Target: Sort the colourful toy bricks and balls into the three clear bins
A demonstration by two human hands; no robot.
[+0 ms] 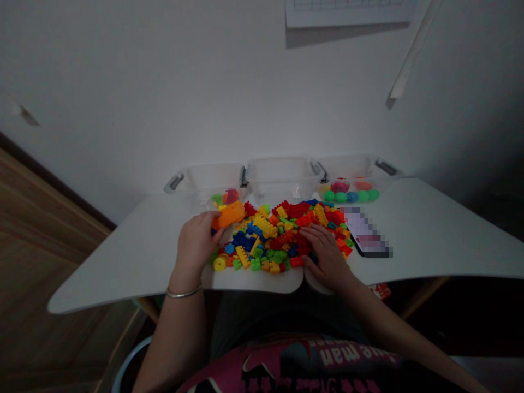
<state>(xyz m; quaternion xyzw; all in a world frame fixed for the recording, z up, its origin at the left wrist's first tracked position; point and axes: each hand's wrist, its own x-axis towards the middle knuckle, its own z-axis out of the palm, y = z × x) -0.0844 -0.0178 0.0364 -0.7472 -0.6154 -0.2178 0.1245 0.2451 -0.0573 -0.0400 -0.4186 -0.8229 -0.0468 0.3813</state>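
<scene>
The person sits at a white bench [135, 256] with a heap of coloured building bricks [282, 234] spread just in front of them. Their left hand [196, 243] is closed around a large orange brick [230, 214], holding it at the far left edge of the heap, just in front of the left bin [208, 185]. A thin bracelet [184, 293] sits on that wrist. The right hand [325, 251] lies flat and loosely spread on the right side of the heap, fingers resting on red and blue pieces; it grips nothing that can be made out.

Three clear plastic bins stand in a row against the wall behind the heap. The left bin holds only a few pieces, green, yellow and red among them. The middle bin [282, 177] looks empty as far as can be seen through its wall. The right bin [352, 174] holds a row of green and blue round pieces with some red and orange ones behind.

Judging from how things lie, the sorting looks to be at an early stage: by far the greater part of the bricks is on the bench in a mixed pile, and only small handfuls are in the bins. The orange brick is out of the pile but not yet in any bin.

A phone [368, 234] lies on the bench, touching the right edge of the heap. A sheet of paper [347, 11] hangs on the wall above.
</scene>
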